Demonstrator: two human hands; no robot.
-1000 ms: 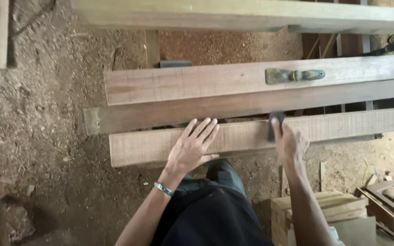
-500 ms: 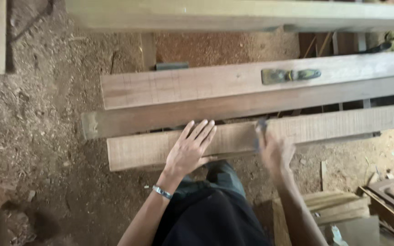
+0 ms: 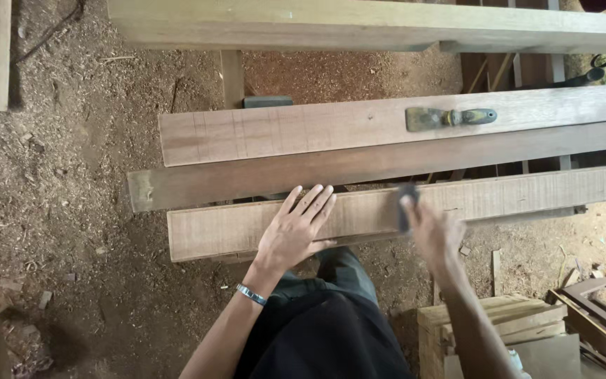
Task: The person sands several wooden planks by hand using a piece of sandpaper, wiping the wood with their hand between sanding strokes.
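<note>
While L hand [image 3: 294, 235] lies flat, fingers spread, on nearest plank [image 3: 513, 193], R hand [image 3: 433, 228] at its 3 o'clock pinches small dark block [image 3: 407, 205], blurred; plank's long axis runs 9–3.

Soft, even daylight across the whole view, no glare anywhere. The right hand [image 3: 435, 235] is smeared by motion blur (the dark block in it is a mere smudge), while the left hand [image 3: 296, 235] sits crisp on the nearest plank [image 3: 527, 193]. Dim shadow pools at lower left; plank grain and sawdust floor [image 3: 71, 210] read sharply.
</note>
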